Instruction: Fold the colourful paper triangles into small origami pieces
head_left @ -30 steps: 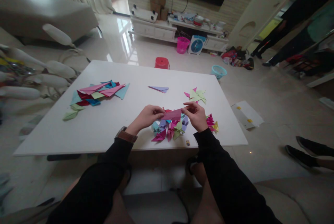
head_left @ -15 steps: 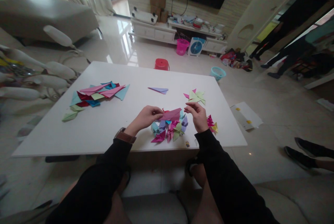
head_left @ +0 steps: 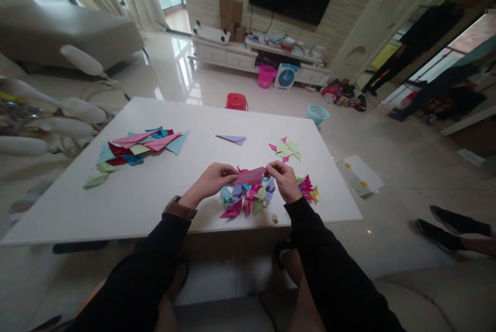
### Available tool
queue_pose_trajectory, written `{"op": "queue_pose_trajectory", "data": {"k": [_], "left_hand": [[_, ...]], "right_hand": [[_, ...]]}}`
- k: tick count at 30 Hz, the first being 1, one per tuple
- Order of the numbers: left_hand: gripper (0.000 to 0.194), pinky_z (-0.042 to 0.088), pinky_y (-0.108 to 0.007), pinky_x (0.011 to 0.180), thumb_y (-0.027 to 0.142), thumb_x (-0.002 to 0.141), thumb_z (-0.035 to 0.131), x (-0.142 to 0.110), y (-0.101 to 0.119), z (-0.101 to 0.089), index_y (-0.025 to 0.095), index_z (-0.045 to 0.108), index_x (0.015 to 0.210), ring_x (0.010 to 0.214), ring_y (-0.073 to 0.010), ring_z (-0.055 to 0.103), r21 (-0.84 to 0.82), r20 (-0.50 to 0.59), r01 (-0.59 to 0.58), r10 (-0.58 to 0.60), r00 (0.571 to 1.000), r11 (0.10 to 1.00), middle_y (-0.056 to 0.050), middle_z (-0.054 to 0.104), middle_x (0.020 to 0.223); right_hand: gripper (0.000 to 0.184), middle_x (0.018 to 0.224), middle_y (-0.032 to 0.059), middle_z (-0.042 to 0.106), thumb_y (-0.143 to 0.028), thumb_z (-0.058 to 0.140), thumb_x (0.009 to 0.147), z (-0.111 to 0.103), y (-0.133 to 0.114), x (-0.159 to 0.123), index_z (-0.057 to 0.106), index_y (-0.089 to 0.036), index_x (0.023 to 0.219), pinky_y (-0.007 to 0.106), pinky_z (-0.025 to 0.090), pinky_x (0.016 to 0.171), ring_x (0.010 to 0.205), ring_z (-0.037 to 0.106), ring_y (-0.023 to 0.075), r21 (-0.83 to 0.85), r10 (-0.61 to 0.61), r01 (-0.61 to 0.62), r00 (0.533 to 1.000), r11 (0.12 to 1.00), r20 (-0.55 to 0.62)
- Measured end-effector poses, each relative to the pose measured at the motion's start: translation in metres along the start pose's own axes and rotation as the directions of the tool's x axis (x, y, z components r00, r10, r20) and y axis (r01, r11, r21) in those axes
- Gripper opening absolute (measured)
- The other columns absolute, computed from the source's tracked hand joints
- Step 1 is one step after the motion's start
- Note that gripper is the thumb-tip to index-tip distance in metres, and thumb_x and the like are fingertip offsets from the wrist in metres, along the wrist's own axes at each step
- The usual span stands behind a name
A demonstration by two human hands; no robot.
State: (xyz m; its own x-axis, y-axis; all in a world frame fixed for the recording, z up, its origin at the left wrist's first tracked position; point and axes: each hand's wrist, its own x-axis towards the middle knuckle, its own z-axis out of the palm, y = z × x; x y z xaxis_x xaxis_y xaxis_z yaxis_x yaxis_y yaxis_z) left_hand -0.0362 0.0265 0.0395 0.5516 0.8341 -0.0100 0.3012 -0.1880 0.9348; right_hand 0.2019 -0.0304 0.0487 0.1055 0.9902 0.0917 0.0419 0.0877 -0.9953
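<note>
A piece of folded pink paper [head_left: 250, 176] is held between my hands, above a cluster of folded paper pieces [head_left: 248, 202] in pink, blue, purple and green near the table's front edge. My left hand [head_left: 217, 179] pinches its left end, thumb and fingers closed. The fingertips of my right hand [head_left: 284, 179] are closed at its upper right corner. Beyond it lie light green and pink folded papers [head_left: 287, 148]. More pink and yellow folded papers [head_left: 308, 188] sit to the right of my right hand.
On the white table [head_left: 163, 208], a pile of folded papers [head_left: 143, 143] is at the left and a lone purple folded paper [head_left: 232, 139] at the back middle. A red stool [head_left: 236, 100] and a blue basket [head_left: 318, 113] stand beyond. People stand at the far right.
My right hand has moved left and its fingertips have closed on the pink paper's right corner. My left hand keeps its pinch. The whole view has shifted slightly.
</note>
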Motion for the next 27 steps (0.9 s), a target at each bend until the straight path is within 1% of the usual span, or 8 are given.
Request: {"op": "queue_pose_trajectory", "data": {"k": [3, 7, 10, 13, 15, 20, 23, 27], "left_hand": [[0.029, 0.052, -0.032, 0.074, 0.037, 0.079, 0.069, 0.000, -0.003, -0.001, 0.013, 0.079, 0.090, 0.081, -0.0221, 0.068, -0.040, -0.001, -0.002, 0.002, 1.000, 0.999, -0.011, 0.078, 0.090], [0.030, 0.052, -0.032, 0.075, 0.039, 0.079, 0.070, 0.001, -0.003, -0.002, 0.013, 0.079, 0.091, 0.082, -0.0221, 0.068, -0.067, -0.022, -0.006, 0.004, 1.000, 0.998, -0.010, 0.078, 0.091], [0.030, 0.052, -0.032, 0.075, 0.040, 0.079, 0.071, 0.001, -0.001, 0.002, 0.013, 0.079, 0.090, 0.081, -0.0215, 0.067, -0.065, -0.010, -0.013, 0.012, 1.000, 0.998, -0.010, 0.077, 0.090], [0.031, 0.052, -0.030, 0.071, 0.041, 0.082, 0.070, 0.002, 0.002, 0.009, 0.014, 0.079, 0.091, 0.077, -0.0197, 0.066, -0.073, 0.023, -0.020, 0.022, 1.000, 0.997, -0.008, 0.076, 0.087], [0.031, 0.051, -0.029, 0.068, 0.043, 0.082, 0.070, 0.003, 0.003, 0.013, 0.014, 0.079, 0.091, 0.073, -0.0185, 0.064, -0.087, 0.037, -0.017, 0.021, 0.999, 0.996, -0.007, 0.075, 0.083], [0.036, 0.051, -0.030, 0.068, 0.047, 0.076, 0.076, 0.005, 0.001, 0.013, 0.013, 0.080, 0.090, 0.069, -0.0182, 0.063, -0.192, 0.025, 0.074, -0.071, 0.997, 0.979, -0.008, 0.075, 0.078], [0.040, 0.053, -0.031, 0.074, 0.048, 0.074, 0.079, 0.009, 0.000, 0.014, 0.015, 0.081, 0.098, 0.079, -0.0208, 0.068, -0.236, 0.010, 0.116, -0.117, 0.993, 0.965, -0.009, 0.078, 0.090], [0.045, 0.055, -0.033, 0.075, 0.050, 0.069, 0.082, 0.033, 0.008, 0.013, 0.016, 0.081, 0.099, 0.081, -0.0239, 0.071, -0.205, 0.084, 0.163, -0.148, 0.985, 0.965, -0.010, 0.079, 0.091]], "right_hand": [[0.029, 0.066, -0.0022, 0.061, -0.046, 0.074, 0.079, -0.003, 0.001, 0.002, 0.062, -0.020, 0.074, 0.029, 0.046, 0.069, 0.065, 0.057, 0.0135, 0.010, -0.009, 0.009, 1.000, 1.000, -0.027], [0.031, 0.074, -0.0009, 0.063, -0.049, 0.071, 0.082, -0.009, 0.001, 0.003, 0.062, -0.020, 0.079, 0.027, 0.046, 0.069, 0.069, 0.058, 0.0132, 0.013, -0.018, 0.020, 0.989, 1.000, -0.144], [0.034, 0.079, 0.0002, 0.067, -0.050, 0.076, 0.077, -0.006, 0.003, -0.001, 0.065, -0.019, 0.085, 0.027, 0.047, 0.067, 0.070, 0.059, 0.0139, 0.007, 0.054, -0.054, 0.998, 0.999, -0.038], [0.033, 0.073, -0.0006, 0.066, -0.047, 0.081, 0.073, -0.001, 0.008, -0.007, 0.067, -0.018, 0.079, 0.027, 0.047, 0.064, 0.067, 0.058, 0.0143, -0.011, 0.092, -0.091, 0.990, 0.996, 0.106], [0.032, 0.072, 0.0004, 0.067, -0.047, 0.080, 0.074, -0.001, 0.009, -0.009, 0.069, -0.018, 0.078, 0.028, 0.047, 0.064, 0.066, 0.059, 0.0149, 0.001, 0.095, -0.096, 0.987, 0.995, 0.131], [0.027, 0.068, 0.0005, 0.066, -0.043, 0.076, 0.076, -0.015, 0.005, -0.008, 0.068, -0.018, 0.073, 0.028, 0.044, 0.062, 0.062, 0.056, 0.0144, -0.021, 0.015, -0.016, 1.000, 1.000, -0.008], [0.029, 0.058, -0.0028, 0.056, -0.041, 0.073, 0.078, -0.024, 0.002, -0.010, 0.060, -0.019, 0.063, 0.026, 0.039, 0.057, 0.057, 0.048, 0.0124, -0.127, -0.017, 0.008, 0.998, 0.992, -0.066], [0.028, 0.061, -0.0034, 0.055, -0.042, 0.069, 0.080, -0.034, 0.008, -0.012, 0.059, -0.019, 0.067, 0.026, 0.042, 0.058, 0.059, 0.049, 0.0124, -0.151, -0.035, 0.011, 0.986, 0.989, -0.160]]}}
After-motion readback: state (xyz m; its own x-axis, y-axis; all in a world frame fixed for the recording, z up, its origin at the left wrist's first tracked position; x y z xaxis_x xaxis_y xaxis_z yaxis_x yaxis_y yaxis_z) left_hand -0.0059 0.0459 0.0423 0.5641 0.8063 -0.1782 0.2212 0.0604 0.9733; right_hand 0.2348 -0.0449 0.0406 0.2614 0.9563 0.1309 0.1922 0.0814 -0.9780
